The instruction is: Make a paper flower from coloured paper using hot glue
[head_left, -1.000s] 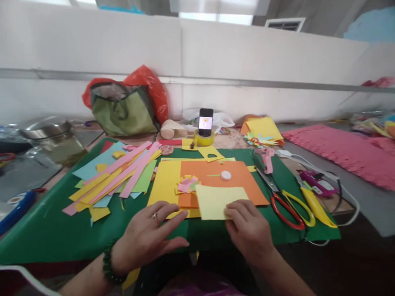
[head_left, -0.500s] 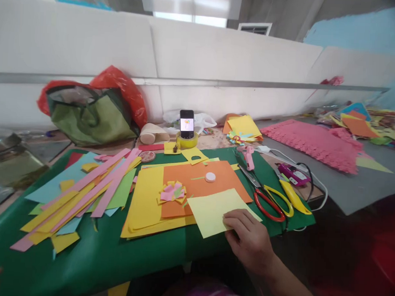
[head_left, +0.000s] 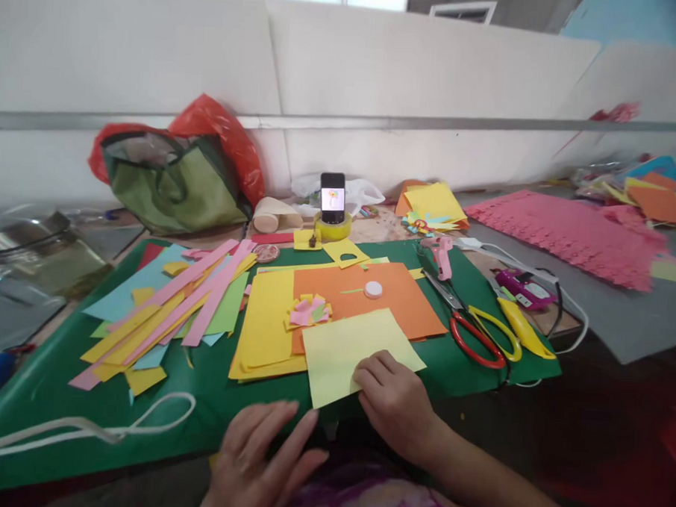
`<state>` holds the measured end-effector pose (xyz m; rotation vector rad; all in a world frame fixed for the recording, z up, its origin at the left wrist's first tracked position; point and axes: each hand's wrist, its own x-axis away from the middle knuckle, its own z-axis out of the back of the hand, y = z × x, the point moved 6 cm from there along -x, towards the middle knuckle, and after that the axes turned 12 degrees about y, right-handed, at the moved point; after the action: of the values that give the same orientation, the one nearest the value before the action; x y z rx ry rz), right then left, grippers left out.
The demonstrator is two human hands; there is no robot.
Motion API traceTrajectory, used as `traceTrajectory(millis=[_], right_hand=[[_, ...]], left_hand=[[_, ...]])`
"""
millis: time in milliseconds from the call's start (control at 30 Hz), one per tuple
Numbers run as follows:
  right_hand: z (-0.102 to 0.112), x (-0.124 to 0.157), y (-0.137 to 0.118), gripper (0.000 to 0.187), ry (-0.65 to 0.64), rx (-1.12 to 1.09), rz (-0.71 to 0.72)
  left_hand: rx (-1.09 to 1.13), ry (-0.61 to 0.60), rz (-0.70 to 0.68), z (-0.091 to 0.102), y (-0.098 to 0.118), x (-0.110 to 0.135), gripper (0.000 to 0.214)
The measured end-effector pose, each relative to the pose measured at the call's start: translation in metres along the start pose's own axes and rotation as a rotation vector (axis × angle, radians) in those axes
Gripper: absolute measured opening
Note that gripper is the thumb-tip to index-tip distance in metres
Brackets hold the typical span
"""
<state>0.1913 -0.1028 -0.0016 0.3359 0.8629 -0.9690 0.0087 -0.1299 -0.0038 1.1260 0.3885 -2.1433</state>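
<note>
A pale yellow sheet of paper (head_left: 345, 351) is pinched at its near edge by my right hand (head_left: 396, 402), fingers on top. My left hand (head_left: 265, 456) hovers at the table's front edge, fingers apart, holding nothing, close to the sheet's lower left corner. Under the pale sheet lie an orange sheet (head_left: 392, 286) and a stack of yellow paper (head_left: 264, 332). Beside the sheet's upper left sits a pink and yellow paper flower (head_left: 310, 310). A small white disc (head_left: 373, 289) rests on the orange sheet.
Paper strips (head_left: 173, 302) are heaped at left, above a white cord (head_left: 123, 429). Scissors (head_left: 469, 326), a yellow cutter (head_left: 525, 329) and a pink glue gun (head_left: 442, 256) lie at right. A phone (head_left: 333, 199) stands against the back, in front of a tape roll (head_left: 333, 229).
My left hand has come in from the far left to the front middle. My right hand has shifted slightly left with the pale sheet. The white cord now shows at lower left.
</note>
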Motion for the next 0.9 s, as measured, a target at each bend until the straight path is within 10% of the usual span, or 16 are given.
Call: traceTrajectory(millis=[200,467,667,900], right_hand=[[0.010,0.004,0.009,0.023,-0.018,0.002,0.006],[0.073,-0.014,0.047,0.021,0.318,0.273,0.112],[0.036,-0.004,0.047,0.020,0.121,0.173,0.124],[0.010,0.010,0.048,0.025,0.019,0.020,0.065]], left_hand=[[0.066,-0.230,-0.150,-0.069,0.027,-0.051,0.022],[-0.066,-0.166,-0.094,-0.063,0.025,-0.063,0.027],[-0.181,-0.299,0.174,-0.071,-0.041,-0.082,0.033],[-0.087,-0.804,0.418,-0.120,-0.109,-0.110,0.094]])
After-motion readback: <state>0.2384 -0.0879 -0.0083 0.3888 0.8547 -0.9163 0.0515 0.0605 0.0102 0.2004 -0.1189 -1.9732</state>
